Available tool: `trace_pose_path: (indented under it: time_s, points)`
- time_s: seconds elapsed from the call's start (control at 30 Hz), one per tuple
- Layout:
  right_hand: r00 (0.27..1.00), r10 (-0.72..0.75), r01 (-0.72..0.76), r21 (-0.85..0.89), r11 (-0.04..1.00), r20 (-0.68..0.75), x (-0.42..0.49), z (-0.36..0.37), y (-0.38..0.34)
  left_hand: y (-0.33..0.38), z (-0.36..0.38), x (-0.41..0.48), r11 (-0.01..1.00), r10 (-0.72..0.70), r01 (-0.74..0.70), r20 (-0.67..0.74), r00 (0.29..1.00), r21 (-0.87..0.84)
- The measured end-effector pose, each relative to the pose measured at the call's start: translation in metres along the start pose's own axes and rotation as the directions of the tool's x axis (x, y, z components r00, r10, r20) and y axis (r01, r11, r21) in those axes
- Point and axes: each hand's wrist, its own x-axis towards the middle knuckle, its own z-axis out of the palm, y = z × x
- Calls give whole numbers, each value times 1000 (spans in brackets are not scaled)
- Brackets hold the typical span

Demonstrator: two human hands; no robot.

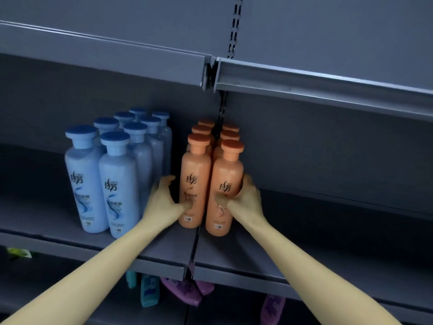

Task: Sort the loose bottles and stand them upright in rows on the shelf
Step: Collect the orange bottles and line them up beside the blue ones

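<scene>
Both hands reach the shelf (164,249): the left hand (164,200) curls its fingers (167,179) round the front-left orange bottle (195,174), the right hand (247,195) round the front-right orange bottle (226,174). Blue bottles (112,165) already stand in rows; teal bottles (148,293) and purple bottles (184,289) lie loose below, apparently unsorted.

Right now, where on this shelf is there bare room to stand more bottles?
Bare shelf lies right of the orange bottles and left of the blue bottles. Crowded: the gap between those groups, filled by the left hand; the right hand grips an orange bottle.
</scene>
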Motion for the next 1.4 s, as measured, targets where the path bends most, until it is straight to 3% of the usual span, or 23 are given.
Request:
trace_pose_path:
  time_s: [0.27, 0.53, 1.4]
  points:
    - [999, 8, -5, 59, 998, -48, -5, 8, 8, -1, 16, 6, 981, 79, -62, 87, 993, -183]
    - [988, 135, -135, -6, 991, 79, -22, 20, 31, -5, 34, 4, 936, 140, -113, 58, 988, -334]
    - [983, 176, -173, -70, 982, 53, -20, 32, 29, -18, 32, 13, 922, 206, -174, 59, 977, -345]
